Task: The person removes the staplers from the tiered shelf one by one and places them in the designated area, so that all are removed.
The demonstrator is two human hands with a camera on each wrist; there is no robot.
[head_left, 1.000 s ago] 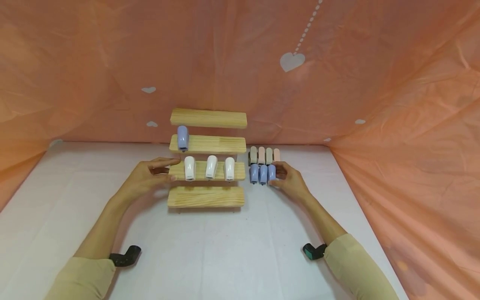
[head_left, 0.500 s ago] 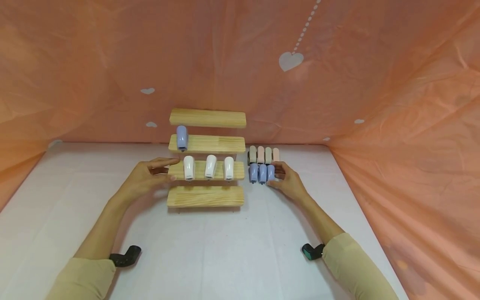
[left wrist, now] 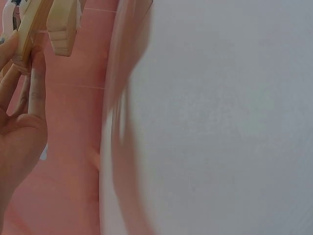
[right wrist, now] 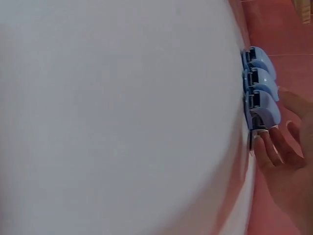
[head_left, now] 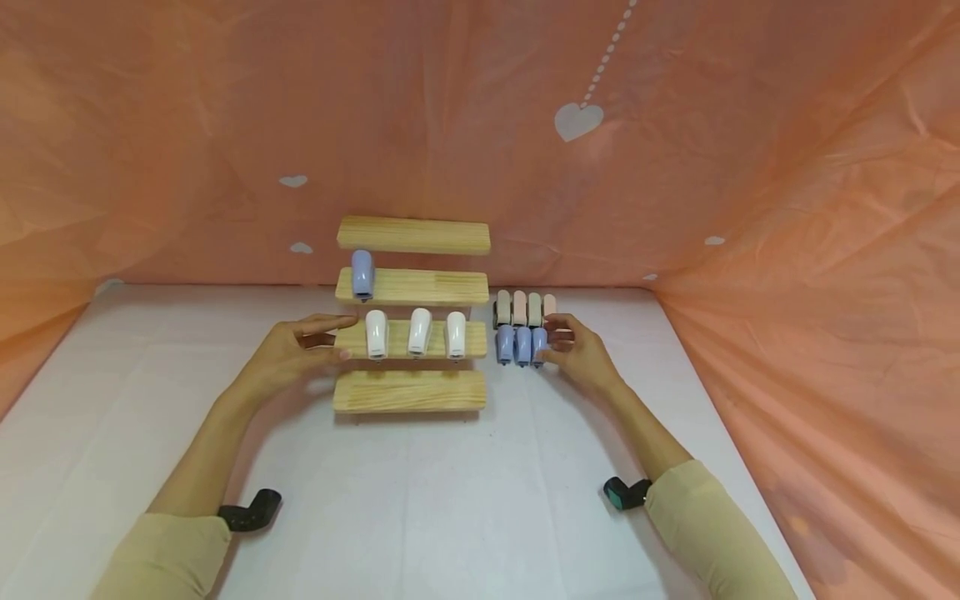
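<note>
In the head view my left hand (head_left: 296, 354) holds the left end of a shelf board (head_left: 483, 339) of a tiered wooden rack, thumb on one side, fingers on the other. Three white mini staplers (head_left: 419, 332) stand on that board, and a blue stapler (head_left: 362, 273) sits on the tier above. My right hand (head_left: 585, 354) is at the rightmost blue stapler (head_left: 538, 340) of a row of three on the table. In the right wrist view its fingers lie fairly straight beside that stapler (right wrist: 266, 110); whether they press on it is hard to tell.
Behind the blue row stand several grey and pink staplers (head_left: 519, 307). The rack's top board (head_left: 414, 235) and bottom board (head_left: 409, 392) bear nothing. An orange-pink cloth (head_left: 450, 125) hangs behind and beside the white table (head_left: 450, 500).
My right hand's fingers have shifted slightly around the rightmost blue stapler. The left hand stays on the rack, and the staplers keep their places; the head view has drifted slightly.
</note>
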